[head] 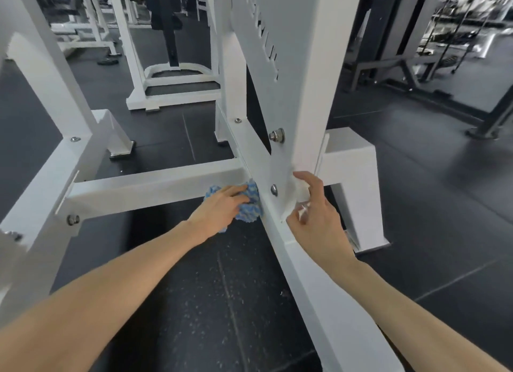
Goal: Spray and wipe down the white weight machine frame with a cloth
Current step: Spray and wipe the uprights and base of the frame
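Cloth (251,211) on frame (155,183), bottle (301,193) in right hand (319,223)

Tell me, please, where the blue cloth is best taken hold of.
Take the blue cloth at its bunched middle, coming from the near side, where the left hand presses it. It lies crumpled against the front face of the crossbar, and the adjoining beam blocks its right edge.

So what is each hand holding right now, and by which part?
The left hand presses the bunched blue cloth against the white frame, fingers laid over it. The right hand grips a blurred spray bottle near its white head.
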`<state>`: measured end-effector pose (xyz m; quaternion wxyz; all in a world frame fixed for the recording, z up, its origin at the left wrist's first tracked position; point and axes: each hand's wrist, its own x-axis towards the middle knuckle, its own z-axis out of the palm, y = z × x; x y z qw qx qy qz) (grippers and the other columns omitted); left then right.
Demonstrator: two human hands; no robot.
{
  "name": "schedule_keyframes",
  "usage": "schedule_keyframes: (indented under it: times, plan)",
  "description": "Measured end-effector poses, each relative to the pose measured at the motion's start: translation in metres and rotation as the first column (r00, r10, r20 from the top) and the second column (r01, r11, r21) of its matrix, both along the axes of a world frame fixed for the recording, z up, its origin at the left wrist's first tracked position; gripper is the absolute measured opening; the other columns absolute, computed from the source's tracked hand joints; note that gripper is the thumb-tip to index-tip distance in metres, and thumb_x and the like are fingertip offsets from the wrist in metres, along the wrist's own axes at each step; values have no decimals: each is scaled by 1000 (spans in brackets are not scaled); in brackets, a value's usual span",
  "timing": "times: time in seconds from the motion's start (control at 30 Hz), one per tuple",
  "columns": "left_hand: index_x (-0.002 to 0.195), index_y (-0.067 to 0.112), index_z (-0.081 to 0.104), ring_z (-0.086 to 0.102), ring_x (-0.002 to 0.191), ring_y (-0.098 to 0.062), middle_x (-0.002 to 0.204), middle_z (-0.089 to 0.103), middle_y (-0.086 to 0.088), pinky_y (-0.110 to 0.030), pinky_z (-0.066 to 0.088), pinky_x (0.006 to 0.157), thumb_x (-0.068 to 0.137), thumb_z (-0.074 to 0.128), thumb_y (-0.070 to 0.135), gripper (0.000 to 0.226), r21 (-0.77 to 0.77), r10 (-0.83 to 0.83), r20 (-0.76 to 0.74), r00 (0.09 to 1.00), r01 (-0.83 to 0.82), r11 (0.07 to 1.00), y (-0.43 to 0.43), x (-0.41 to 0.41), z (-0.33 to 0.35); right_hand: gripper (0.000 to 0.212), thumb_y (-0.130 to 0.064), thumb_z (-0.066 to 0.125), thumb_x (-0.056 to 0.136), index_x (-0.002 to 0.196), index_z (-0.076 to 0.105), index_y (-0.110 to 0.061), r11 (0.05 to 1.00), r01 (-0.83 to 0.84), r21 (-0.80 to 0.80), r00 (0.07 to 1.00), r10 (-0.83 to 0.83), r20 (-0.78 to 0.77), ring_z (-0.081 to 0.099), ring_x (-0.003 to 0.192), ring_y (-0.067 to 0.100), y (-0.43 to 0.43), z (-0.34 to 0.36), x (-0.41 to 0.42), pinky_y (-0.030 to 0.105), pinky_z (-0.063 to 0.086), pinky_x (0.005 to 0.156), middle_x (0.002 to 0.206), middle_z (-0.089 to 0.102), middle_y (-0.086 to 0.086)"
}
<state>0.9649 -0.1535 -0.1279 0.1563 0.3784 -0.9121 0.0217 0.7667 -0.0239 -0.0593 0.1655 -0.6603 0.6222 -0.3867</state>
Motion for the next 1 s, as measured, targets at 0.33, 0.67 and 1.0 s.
schedule_keyframes:
  times: [0.33,0.67,1.0]
  plan:
    - [87,9,61,53,105,-21,137,49,-3,-33,43,86,84,53,-13,23,165,24,-178,984,6,986,49,-4,13,37,-24,46,97,130,29,-19,976,-196,91,972,181,148,52,89,5,-3,-3,33,20,52,85,109,43,-6]
    - [123,1,59,41,130,-22,144,28,-11,-23,33,111,85,71,4,40,506,391,-310,867,-197,840,117,22,67,27,-21,60,91,108,39,-20,977,-214,-6,870,194,453,53,91,11,-9,-1,94,-1,38,66,109,53,4]
    - [110,3,67,46,121,-12,137,38,0,-25,34,107,86,74,31,37,499,437,-255,863,-270,824,138,26,117,64,-61,13,96,105,60,-19,804,-486,342,561,-13,828,62,101,22,-5,44,90,43,44,98,105,66,8]
